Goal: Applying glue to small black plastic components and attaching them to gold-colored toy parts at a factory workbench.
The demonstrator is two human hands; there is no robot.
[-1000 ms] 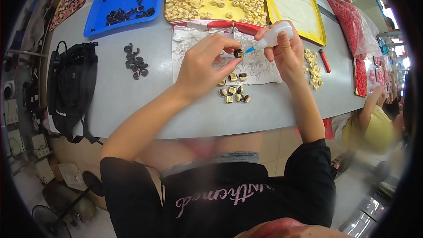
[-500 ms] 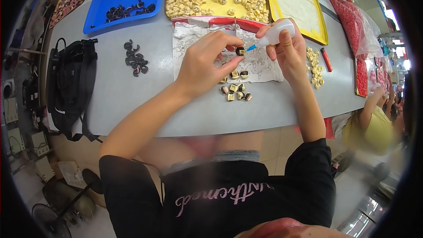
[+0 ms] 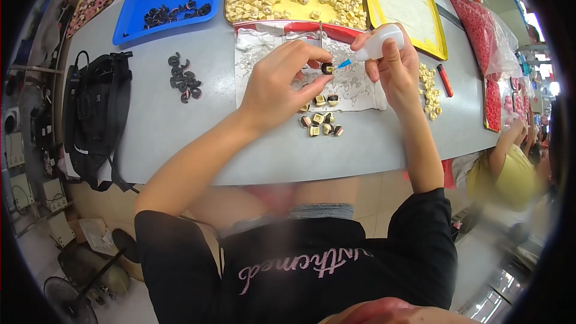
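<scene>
My left hand [image 3: 282, 79] pinches a small black-and-cream piece [image 3: 327, 68] between thumb and fingertips, above a stained white sheet [image 3: 255, 54]. Wrapped in my right hand [image 3: 396, 75] is a white squeeze bottle [image 3: 380, 43], tilted so that its blue nozzle [image 3: 344, 64] points at the piece, close to it. Just below, several joined black-and-cream pieces [image 3: 314, 131] lie partly on the sheet and partly on the grey table. Loose cream pieces [image 3: 429, 93] lie right of my right hand, and black curved pieces [image 3: 186, 81] lie to the left.
Along the back stand a blue tray [image 3: 129, 27] with black pieces, a yellow tray [image 3: 295, 9] full of cream pieces and another yellow-rimmed tray [image 3: 443, 42]. A black bag [image 3: 99, 108] is at the left, a red marker [image 3: 444, 80] at the right. Another person [image 3: 507, 174] sits farther right.
My right hand and the bottle have shifted very slightly to the right, drawing the nozzle a little back from the piece. My left hand keeps its pinch, almost still.
</scene>
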